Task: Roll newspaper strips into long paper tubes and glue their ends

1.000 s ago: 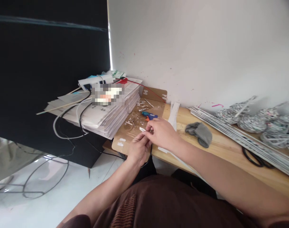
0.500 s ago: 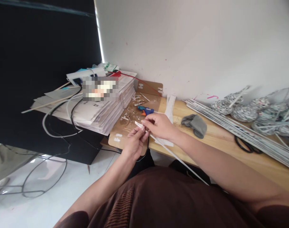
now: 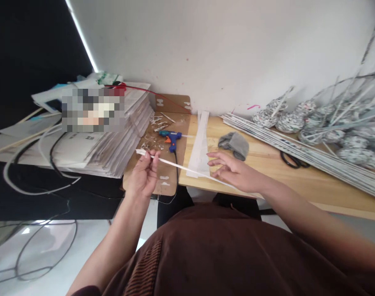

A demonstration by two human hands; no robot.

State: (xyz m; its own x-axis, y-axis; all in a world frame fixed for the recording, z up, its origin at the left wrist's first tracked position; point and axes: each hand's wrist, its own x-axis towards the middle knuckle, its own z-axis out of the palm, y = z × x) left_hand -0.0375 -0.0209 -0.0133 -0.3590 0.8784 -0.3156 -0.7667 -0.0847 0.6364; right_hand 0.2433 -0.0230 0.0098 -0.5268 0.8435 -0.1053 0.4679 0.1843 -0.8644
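Between thumb and fingers, my left hand (image 3: 145, 172) pinches a thin white rolled-paper stick (image 3: 187, 168) near its flattened, wider end. The stick slants down to the right and passes under my right hand (image 3: 228, 168), whose fingers are spread apart and grip nothing. Beyond the hands, a blue glue gun (image 3: 174, 137) with an orange trigger lies on a brown cardboard sheet (image 3: 179, 119) strewn with paper scraps. White paper strips (image 3: 198, 154) lie on the wooden table between the two hands. A grey cloth (image 3: 235, 144) sits just past my right hand.
A tall stack of paper (image 3: 125, 144) stands at left, with cables (image 3: 11, 164) looping off it. At right lie a bundle of long paper sticks (image 3: 298, 148), black scissor handles (image 3: 290, 160) and several balls of coiled paper (image 3: 290, 121). A white wall rises behind.
My right hand has let go of the stick and moved away to the right, its fingers opening. My left hand keeps its pinch near the flattened end. The view has turned to the right.
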